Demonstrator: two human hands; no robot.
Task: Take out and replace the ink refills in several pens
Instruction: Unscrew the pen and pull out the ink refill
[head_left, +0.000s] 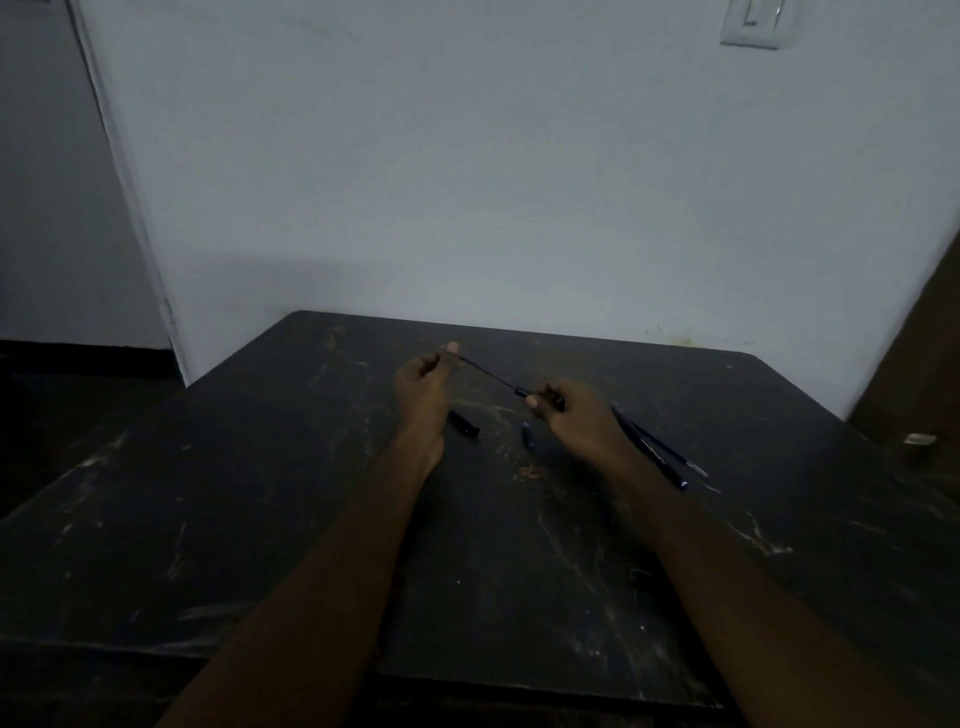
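Observation:
Above the dark table (260, 519), my left hand (423, 382) pinches the far end of a thin ink refill (488, 375). The refill slants down to the right into a dark pen piece (540, 397) gripped by my right hand (576, 415). A black pen cap (464, 423) lies on the table just right of my left wrist. A small bluish pen part (526, 435) lies between my hands. To the right of my right hand rest a dark pen barrel (657, 457) and a thinner refill (675, 457) alongside it.
The table's far edge meets a pale wall (467, 182). A small light object (919, 439) sits at the table's right edge beside a brown surface. The tabletop is scratched and dim.

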